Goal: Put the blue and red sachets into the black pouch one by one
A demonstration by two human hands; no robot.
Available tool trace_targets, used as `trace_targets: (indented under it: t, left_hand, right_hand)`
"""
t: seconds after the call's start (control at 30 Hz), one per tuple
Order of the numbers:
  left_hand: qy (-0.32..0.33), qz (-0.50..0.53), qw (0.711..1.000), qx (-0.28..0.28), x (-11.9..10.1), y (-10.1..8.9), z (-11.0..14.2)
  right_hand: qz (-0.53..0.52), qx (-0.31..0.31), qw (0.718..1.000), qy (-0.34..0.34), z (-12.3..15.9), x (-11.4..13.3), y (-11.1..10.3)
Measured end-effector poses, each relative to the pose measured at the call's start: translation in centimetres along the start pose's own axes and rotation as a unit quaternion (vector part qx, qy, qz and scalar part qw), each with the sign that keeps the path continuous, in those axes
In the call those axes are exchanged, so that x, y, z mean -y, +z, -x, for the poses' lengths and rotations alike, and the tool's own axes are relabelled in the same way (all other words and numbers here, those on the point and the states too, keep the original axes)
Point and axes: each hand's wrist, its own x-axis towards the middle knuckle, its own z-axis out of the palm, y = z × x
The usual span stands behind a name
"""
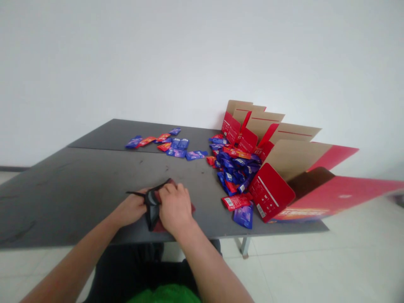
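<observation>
Near the front edge of the table, my left hand (134,209) is closed around the left side of a glossy black item (153,209). A thin dark strip sticks out from it to the left, rather like the arm of sunglasses, but the kind is not clear. My right hand (176,207) presses down over its right side with the fingers curled, their tips hidden. Beneath both hands lies a flat dark-red piece (159,227), mostly covered; whether it is cloth or a sheet I cannot tell.
A heap of blue and red packets (235,164) lies to the right, beside several open red cardboard boxes (273,189). Several loose packets (176,152) are scattered farther back on the dark grey table (78,189). A white wall (158,59) stands behind.
</observation>
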Motion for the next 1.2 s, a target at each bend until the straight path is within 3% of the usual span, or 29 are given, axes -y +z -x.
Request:
trace_targets:
  t: [0.07, 0.13, 0.27, 0.33, 0.4, 0.57, 0.63, 0.83, 0.9, 1.07, 1.13, 1.2]
  left_hand:
    - [-0.004, -0.010, 1.000, -0.014, 0.0, 0.0, 0.0]
    - [0.013, -0.008, 1.000, 0.006, -0.1, 0.0, 0.0]
    - [0.037, 0.016, 0.999, 0.023, -0.3, 0.0, -0.1]
    - [0.042, 0.022, 0.999, 0.018, -0.2, 0.0, -0.1]
    - [0.049, 0.023, 0.998, 0.020, 0.1, 0.0, -0.1]
    - [0.018, -0.007, 1.000, 0.000, 0.4, 0.1, 0.0]
    - [0.016, -0.011, 1.000, -0.005, 0.2, 0.0, 0.0]
    - [0.037, 0.021, 0.999, 0.020, -0.3, -0.1, 0.0]
    - [0.037, 0.023, 0.999, 0.022, -0.1, -0.1, 0.0]
    - [0.018, -0.007, 1.000, 0.019, 0.5, 0.0, 0.0]
    - [0.013, -0.013, 1.000, 0.025, 0.3, -0.1, 0.0]
    - [0.022, -0.005, 0.999, 0.035, 0.0, -0.1, 0.0]
  right_hand:
    - [-0.003, 0.010, 1.000, 0.000, 0.6, 0.4, 1.1]
    - [0.008, 0.011, 1.000, 0.025, 0.9, -1.1, 1.4]
    - [0.058, 0.032, 0.993, 0.098, 0.3, -6.3, -0.3]
    - [0.077, 0.043, 0.987, 0.132, -0.3, -7.3, -1.4]
    - [0.068, 0.026, 0.989, 0.128, -0.5, -6.3, -1.9]
    - [-0.003, 0.007, 1.000, -0.018, 0.5, -1.3, -0.1]
    - [0.000, 0.017, 1.000, -0.012, 0.9, -1.6, 0.5]
    - [0.064, 0.041, 0.988, 0.138, 0.0, -7.8, -1.7]
    - [0.068, 0.028, 0.988, 0.137, -0.3, -7.2, -2.1]
    - [0.008, -0.013, 1.000, 0.000, 0.7, -1.4, 0.3]
    - [-0.002, -0.006, 1.000, -0.002, 1.3, -1.1, 1.1]
    - [0.008, 0.005, 0.999, 0.040, 1.4, -2.9, 1.0]
